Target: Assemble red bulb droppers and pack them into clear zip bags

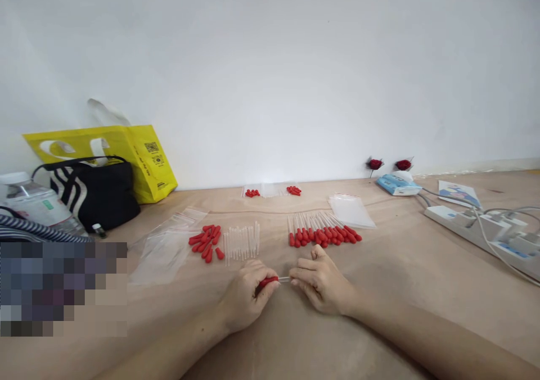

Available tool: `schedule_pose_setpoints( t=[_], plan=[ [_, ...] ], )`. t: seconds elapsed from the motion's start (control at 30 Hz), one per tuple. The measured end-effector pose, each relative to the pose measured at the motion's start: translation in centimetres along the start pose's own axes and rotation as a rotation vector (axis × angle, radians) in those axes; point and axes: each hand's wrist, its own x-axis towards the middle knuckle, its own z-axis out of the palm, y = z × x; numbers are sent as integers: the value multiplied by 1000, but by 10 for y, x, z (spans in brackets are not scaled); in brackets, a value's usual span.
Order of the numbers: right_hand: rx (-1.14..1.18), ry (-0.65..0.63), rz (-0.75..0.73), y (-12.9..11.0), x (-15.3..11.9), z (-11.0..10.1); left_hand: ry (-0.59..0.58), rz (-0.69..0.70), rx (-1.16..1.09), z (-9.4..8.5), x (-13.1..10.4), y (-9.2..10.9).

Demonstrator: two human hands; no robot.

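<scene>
Low in the middle of the head view, my left hand [247, 295] is closed round a red rubber dropper bulb [269, 282]. A thin clear glass tube [284, 279] runs from the bulb's mouth to my right hand [318, 283], whose fingertips pinch its other end. Beyond my left hand lie a heap of loose red bulbs [205, 241] and a row of clear tubes [242, 241]. Past my right hand rests a row of droppers [323, 231], red bulbs fitted on tubes, bulb ends towards me. How deep the held tube sits in the bulb is hidden.
Clear zip bags [162, 250] lie at left, another bag stack [352, 210] at right. Bagged red bulbs [252, 193] lie by the wall. A yellow bag [156, 161], black bag [109, 191] and bottle [42, 203] stand left; a power strip [447, 216] and tissue pack [396, 185] right.
</scene>
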Motion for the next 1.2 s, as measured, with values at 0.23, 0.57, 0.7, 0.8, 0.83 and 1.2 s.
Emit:
schedule_pose_setpoints(
  t=[0.23,0.57,0.7,0.8,0.83,1.2],
  plan=[
    [76,-79,31,-2,1,-1,-8,117,3,0,0,3],
    [942,36,453,13,5,-6,28,-57,-36,-3,4,2],
    [1078,183,494,18,17,-5,13,-84,-71,-3,4,-1],
    [882,226,618,34,44,-16,137,-104,-69,-1,2,-9],
    [754,192,711,42,54,-20,197,-117,-59,-1,2,-12],
    [117,-56,951,74,108,20,434,-282,468,-46,-6,-55]
  ],
)
